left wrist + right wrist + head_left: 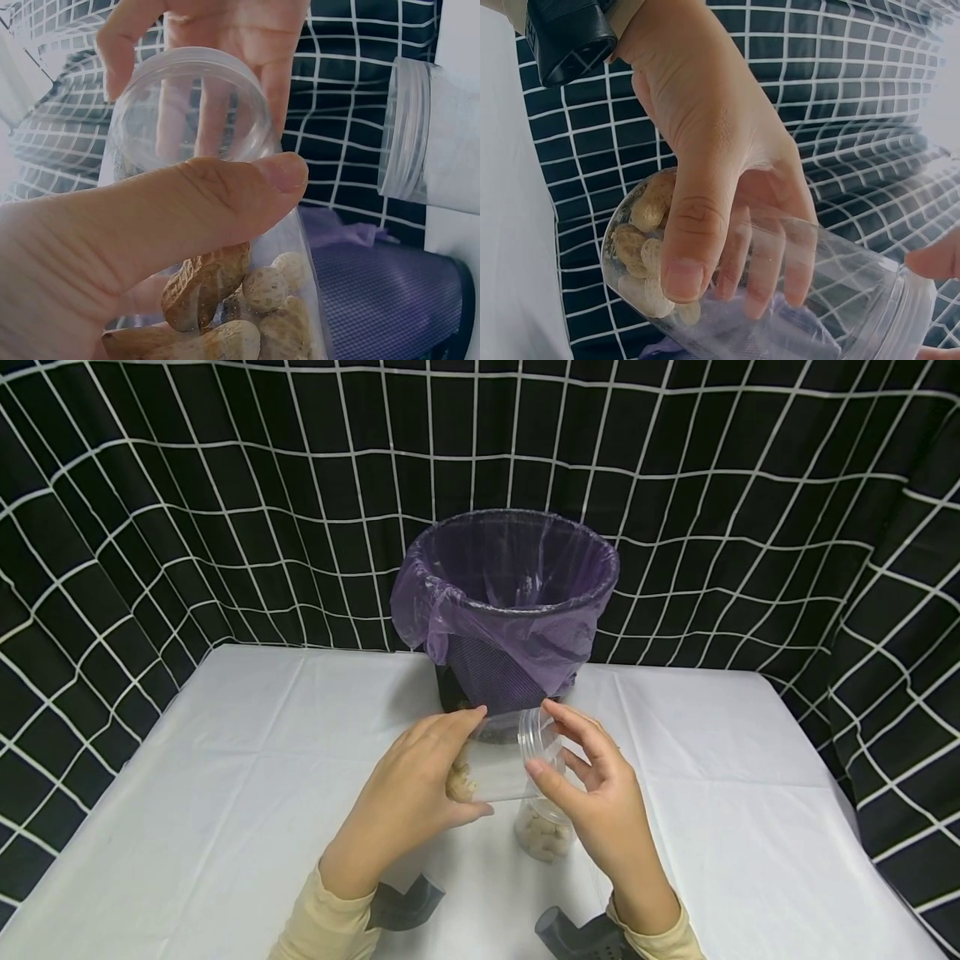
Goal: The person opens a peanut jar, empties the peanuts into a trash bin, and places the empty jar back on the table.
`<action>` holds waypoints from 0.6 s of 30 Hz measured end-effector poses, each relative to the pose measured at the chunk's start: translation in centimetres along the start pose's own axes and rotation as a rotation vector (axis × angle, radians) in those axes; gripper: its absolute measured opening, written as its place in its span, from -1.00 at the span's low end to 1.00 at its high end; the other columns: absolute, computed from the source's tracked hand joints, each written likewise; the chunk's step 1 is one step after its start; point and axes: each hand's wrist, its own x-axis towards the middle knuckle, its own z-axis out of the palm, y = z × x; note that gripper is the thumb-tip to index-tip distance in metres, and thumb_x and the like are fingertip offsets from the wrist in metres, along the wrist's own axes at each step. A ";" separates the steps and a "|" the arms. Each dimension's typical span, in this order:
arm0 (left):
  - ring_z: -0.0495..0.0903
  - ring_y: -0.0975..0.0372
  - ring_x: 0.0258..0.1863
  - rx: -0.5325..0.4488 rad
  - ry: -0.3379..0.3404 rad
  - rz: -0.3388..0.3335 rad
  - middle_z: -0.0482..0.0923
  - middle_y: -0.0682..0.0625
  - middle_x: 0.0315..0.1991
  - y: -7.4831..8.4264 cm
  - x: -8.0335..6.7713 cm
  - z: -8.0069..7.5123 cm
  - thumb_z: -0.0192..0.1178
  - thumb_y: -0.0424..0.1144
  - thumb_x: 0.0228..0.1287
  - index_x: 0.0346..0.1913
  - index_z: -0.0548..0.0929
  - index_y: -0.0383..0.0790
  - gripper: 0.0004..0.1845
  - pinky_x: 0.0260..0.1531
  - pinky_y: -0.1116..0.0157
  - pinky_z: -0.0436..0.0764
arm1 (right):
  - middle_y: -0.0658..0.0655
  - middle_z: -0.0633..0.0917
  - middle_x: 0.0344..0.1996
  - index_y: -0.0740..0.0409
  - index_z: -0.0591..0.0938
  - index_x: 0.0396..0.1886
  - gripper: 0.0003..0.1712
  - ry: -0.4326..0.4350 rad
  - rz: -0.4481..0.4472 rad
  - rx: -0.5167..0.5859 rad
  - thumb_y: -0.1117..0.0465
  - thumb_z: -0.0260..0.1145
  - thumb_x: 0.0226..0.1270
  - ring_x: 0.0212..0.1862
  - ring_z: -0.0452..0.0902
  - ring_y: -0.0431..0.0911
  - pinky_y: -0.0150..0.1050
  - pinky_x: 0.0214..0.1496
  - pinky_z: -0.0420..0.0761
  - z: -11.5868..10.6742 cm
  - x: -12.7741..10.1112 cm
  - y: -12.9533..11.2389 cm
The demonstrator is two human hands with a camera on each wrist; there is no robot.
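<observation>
Clear jar (498, 760) of peanuts (461, 781) held on its side over the white table (225, 777)

Left hand (412, 797) is wrapped round the jar body, thumb across the front, nuts piled at the bottom end. Right hand (600, 793) pinches the clear lid (542, 735) at the jar's mouth with thumb and fingers. A second jar of nuts (543, 835) stands just below the hands. Purple-lined bin (510, 602) sits right behind, checked curtain (150, 485) around.

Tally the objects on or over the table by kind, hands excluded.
Clear jars with peanuts: 2, one held, one standing on the table
Clear lid: 1
Bin with purple bag: 1
Total: 4
</observation>
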 end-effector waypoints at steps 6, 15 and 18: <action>0.53 0.03 0.25 0.001 -0.001 -0.002 0.57 -0.08 0.25 0.0 0.0 -0.1 0.67 -0.06 -0.29 0.38 0.41 -0.21 0.05 0.32 0.09 0.51 | -0.01 0.48 0.31 0.09 0.49 0.35 -0.34 -0.003 -0.003 -0.019 0.39 0.39 0.23 0.33 0.35 -0.10 -0.56 0.31 0.44 -0.1 0.0 -0.1; 0.54 0.04 0.23 -0.005 0.008 0.011 0.58 -0.09 0.24 -0.1 0.0 0.0 0.68 -0.07 -0.30 0.37 0.42 -0.23 0.05 0.31 0.09 0.51 | -0.11 0.52 0.26 0.13 0.49 0.35 -0.35 -0.003 0.013 -0.025 0.38 0.39 0.23 0.30 0.38 -0.10 -0.56 0.29 0.46 -0.2 0.0 -0.1; 0.54 0.04 0.23 -0.006 0.004 0.005 0.57 -0.09 0.24 -0.1 0.0 -0.1 0.68 -0.07 -0.30 0.37 0.42 -0.22 0.05 0.32 0.10 0.51 | -0.12 0.50 0.28 0.19 0.48 0.35 -0.33 -0.007 -0.012 -0.012 0.42 0.38 0.22 0.32 0.36 -0.07 -0.56 0.31 0.45 -0.1 0.0 0.0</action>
